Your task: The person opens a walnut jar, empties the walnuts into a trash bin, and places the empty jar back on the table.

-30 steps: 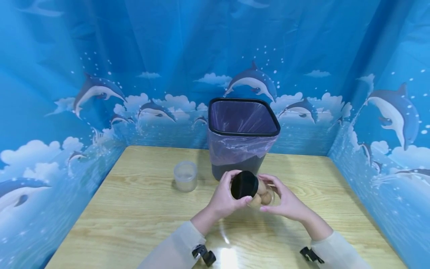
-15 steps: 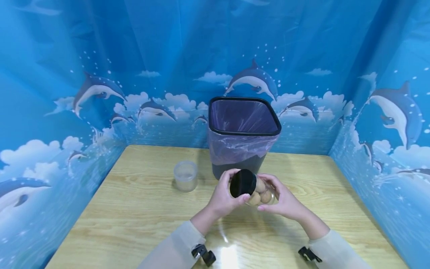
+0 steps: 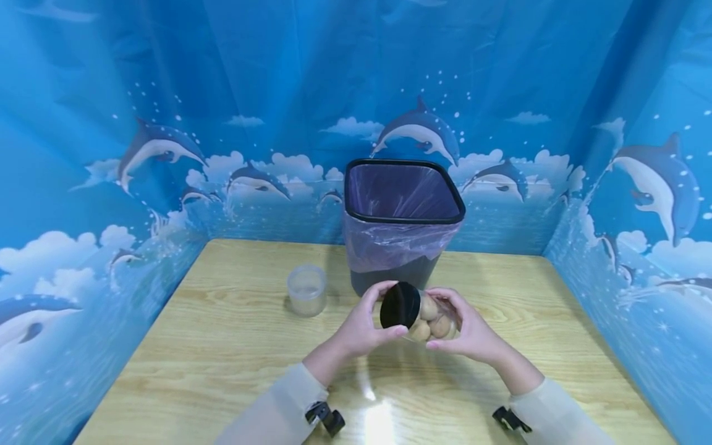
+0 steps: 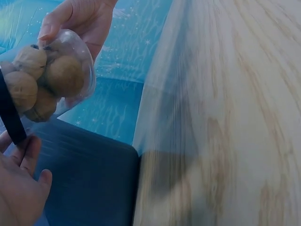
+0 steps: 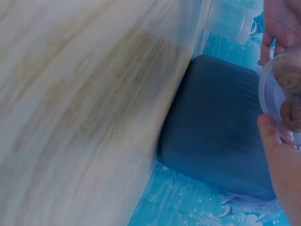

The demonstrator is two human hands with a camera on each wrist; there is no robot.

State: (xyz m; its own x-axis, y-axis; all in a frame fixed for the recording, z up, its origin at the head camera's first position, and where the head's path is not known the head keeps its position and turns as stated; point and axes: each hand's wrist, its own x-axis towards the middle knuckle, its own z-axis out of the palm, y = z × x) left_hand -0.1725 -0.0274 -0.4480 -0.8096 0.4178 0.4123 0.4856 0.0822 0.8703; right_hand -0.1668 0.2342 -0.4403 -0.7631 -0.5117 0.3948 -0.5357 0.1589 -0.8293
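A clear jar (image 3: 429, 320) lies tilted between both hands, its black lid (image 3: 399, 305) facing left. Several round, brown, nut-like balls (image 4: 66, 75) show through its wall. My right hand (image 3: 470, 330) grips the jar's body near the base, thumb on the near side. My left hand (image 3: 361, 324) has its fingers and thumb curled around the lid's edge, with a gap between palm and lid. In the left wrist view, some of its fingers (image 4: 29, 153) touch the lid's rim while another stands apart. The lid sits on the jar's mouth.
Behind the hands stands a dark bin (image 3: 392, 276) with a black rim and purple liner. A translucent plastic cup (image 3: 307, 293) is left of it on the wooden table (image 3: 233, 346). A blue dolphin-print curtain (image 3: 267, 80) surrounds the table on three sides.
The left hand has shifted slightly left, its thumb sliding from near the jar's wall to the lid's lower edge. Jar and lid have turned and moved slightly. The right hand keeps its grip.
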